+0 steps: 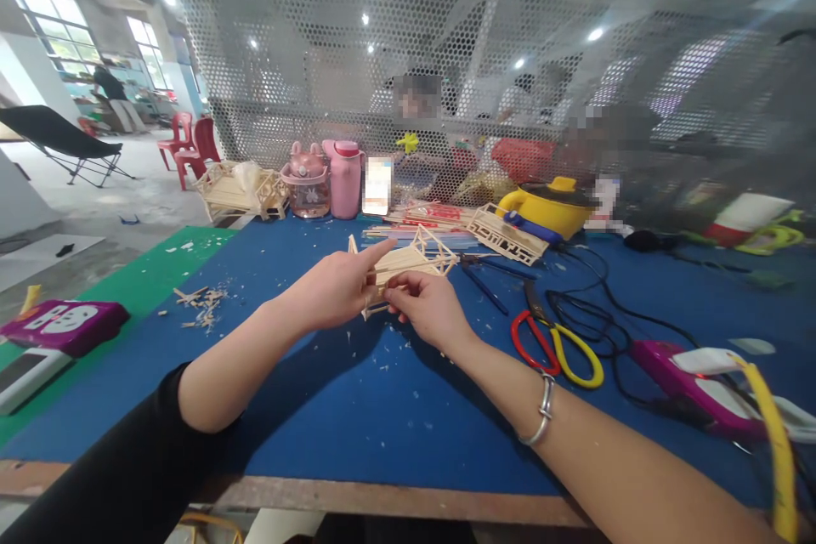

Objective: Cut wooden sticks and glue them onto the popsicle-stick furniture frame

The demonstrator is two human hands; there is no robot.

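A small wooden stick model with a slatted deck and thin railings is held up over the blue table mat. My left hand grips its left end, with the index finger stretched out over the deck. At the front edge, my right hand has thumb and fingers pinched together against the model. Whether a separate small piece sits in that pinch is hidden. Just right of the model lie dark-handled pliers. Scissors with one red and one yellow handle rest open nearer my right forearm.
Loose sticks and another wooden piece lie behind the model. A pink flask, a pink bottle, a lit phone and a yellow pot stand by the perforated screen. Cables tangle at right; wood scraps lie left.
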